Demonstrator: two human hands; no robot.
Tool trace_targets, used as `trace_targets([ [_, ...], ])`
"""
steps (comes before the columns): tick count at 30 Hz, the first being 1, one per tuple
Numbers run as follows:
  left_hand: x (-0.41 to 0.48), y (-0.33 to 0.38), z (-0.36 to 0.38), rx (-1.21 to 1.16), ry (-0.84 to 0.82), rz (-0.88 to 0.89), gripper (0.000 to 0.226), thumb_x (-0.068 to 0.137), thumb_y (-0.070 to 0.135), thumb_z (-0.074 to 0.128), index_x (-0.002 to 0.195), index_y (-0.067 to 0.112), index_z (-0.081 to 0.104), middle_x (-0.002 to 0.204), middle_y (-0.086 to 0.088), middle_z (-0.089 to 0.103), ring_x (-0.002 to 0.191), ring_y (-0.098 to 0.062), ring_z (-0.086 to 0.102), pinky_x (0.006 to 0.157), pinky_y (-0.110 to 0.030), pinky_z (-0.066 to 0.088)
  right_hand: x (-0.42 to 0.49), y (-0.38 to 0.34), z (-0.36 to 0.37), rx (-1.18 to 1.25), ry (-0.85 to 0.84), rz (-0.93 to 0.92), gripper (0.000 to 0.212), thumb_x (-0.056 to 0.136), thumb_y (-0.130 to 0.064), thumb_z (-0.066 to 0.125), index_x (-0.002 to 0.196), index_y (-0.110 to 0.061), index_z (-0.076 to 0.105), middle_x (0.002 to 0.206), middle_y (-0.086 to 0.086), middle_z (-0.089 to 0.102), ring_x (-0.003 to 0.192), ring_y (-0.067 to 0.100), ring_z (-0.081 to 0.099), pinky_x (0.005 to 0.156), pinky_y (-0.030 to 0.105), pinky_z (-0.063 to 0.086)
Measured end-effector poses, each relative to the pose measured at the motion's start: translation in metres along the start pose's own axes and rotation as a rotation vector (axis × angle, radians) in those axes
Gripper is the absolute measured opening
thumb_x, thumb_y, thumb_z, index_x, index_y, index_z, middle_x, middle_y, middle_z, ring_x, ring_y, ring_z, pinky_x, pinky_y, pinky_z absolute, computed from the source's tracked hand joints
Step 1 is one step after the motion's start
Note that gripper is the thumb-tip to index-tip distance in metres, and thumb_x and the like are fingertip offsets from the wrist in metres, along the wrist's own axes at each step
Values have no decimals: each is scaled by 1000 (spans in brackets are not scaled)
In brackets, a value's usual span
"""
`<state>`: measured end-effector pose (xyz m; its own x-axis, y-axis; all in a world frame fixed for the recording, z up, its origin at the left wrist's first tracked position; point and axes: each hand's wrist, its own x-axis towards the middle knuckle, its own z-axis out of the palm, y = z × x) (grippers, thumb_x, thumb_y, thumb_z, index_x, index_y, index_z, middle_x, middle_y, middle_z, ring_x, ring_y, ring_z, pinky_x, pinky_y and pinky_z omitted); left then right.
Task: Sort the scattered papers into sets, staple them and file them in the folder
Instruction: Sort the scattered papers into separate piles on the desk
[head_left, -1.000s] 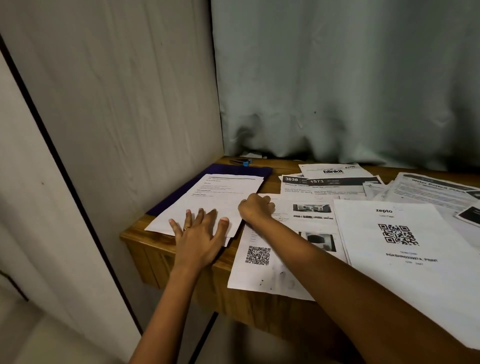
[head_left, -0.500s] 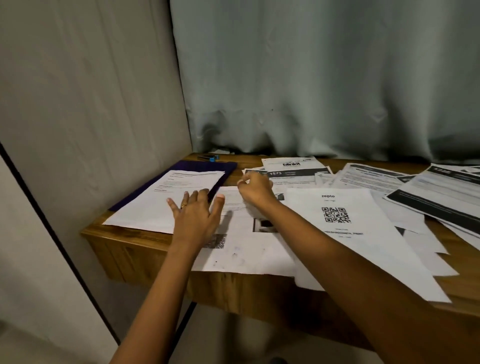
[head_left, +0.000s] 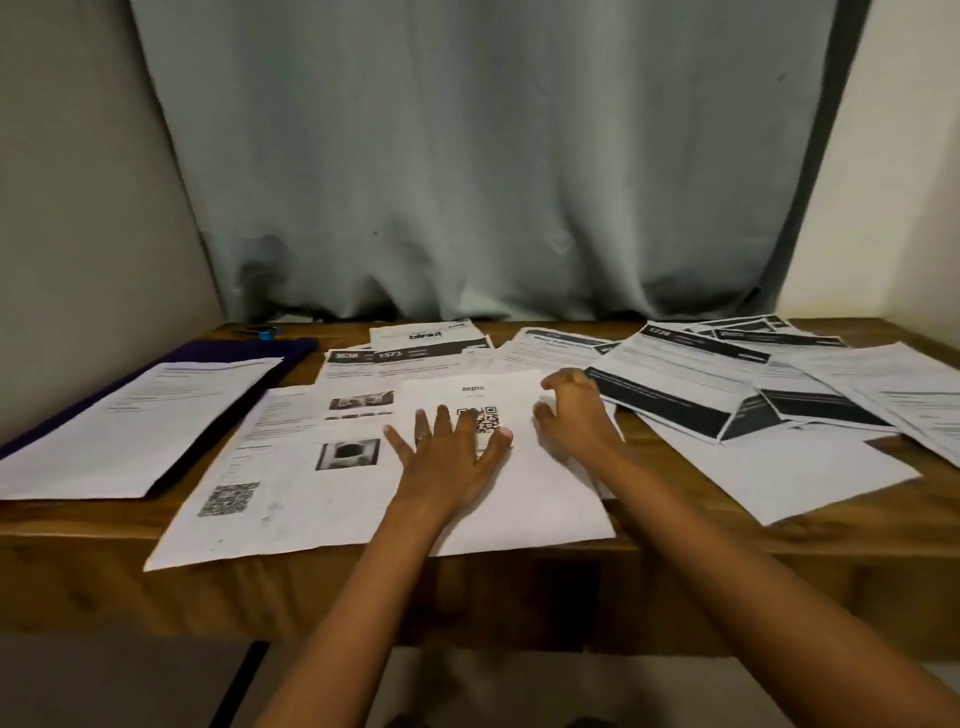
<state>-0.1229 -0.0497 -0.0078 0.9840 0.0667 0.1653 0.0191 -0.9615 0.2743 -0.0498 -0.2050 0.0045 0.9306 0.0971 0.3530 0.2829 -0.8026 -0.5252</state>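
- Scattered white printed papers (head_left: 769, 467) are lying all over the brown wooden table (head_left: 519, 587), many of them overlapping.
- At the far left, a dark purple flat folder (head_left: 296, 347) is lying on the table, and one white text sheet (head_left: 145, 426) is resting on top of it.
- Behind the folder, a small blue object (head_left: 266, 332) is sitting; it is too small to identify.
- A white sheet with photos and a QR code (head_left: 291, 467) is lying at the front edge, partly under the white "zepto" sheet (head_left: 519, 504).
- The left hand (head_left: 447, 457) is pressing flat on the "zepto" sheet, fingers straight and spread, holding nothing.
- The right hand (head_left: 576, 421) is touching the same sheet's right side with bent fingers; I cannot tell whether it is gripping the paper.
- Further right, sheets with black bands (head_left: 691, 384) are lying over each other.
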Motion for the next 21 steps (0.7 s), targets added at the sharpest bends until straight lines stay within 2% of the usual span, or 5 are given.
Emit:
trace_targets([
  [7, 12, 20, 17, 73, -108, -53, 77, 86, 77, 15, 152, 35, 14, 162, -3, -2, 147, -37, -8, 109, -69, -9, 7, 97, -51, -327, -101, 135, 65, 94, -46, 49, 143, -5, 38, 155, 21, 20, 143, 36, 18, 118, 44, 19],
  [10, 14, 24, 20, 55, -138, -66, 77, 87, 76, 16, 151, 34, 16, 162, -6, -3, 146, -38, -8, 109, -68, -8, 7, 110, -57, -292, -178, 181, 70, 91, -58, 44, 137, -5, 43, 142, 22, 41, 131, 36, 37, 110, 45, 31],
  [13, 17, 28, 19, 46, -109, -49, 76, 89, 73, 19, 152, 31, 16, 162, -7, -2, 147, -35, -7, 110, -65, -7, 4, 106, -59, -257, -144, 137, 56, 91, -55, 49, 124, -10, 55, 122, 13, 60, 111, 28, 56, 93, 39, 47],
  [17, 30, 36, 14, -2, -39, 59, 73, 91, 67, 25, 152, 28, 18, 162, -4, 6, 148, -29, -3, 114, -56, -9, -5, 94, -66, -372, -192, 109, 49, 91, -51, 52, 122, -14, 56, 120, 9, 62, 108, 25, 58, 89, 38, 51],
  [21, 40, 46, 19, -130, -7, 208, 69, 93, 62, 30, 152, 27, 20, 161, -1, 11, 149, -22, 0, 116, -48, -7, -26, 87, -76, -280, -250, 102, 48, 90, -49, 56, 124, -14, 55, 122, 8, 60, 110, 23, 56, 83, 31, 45],
])
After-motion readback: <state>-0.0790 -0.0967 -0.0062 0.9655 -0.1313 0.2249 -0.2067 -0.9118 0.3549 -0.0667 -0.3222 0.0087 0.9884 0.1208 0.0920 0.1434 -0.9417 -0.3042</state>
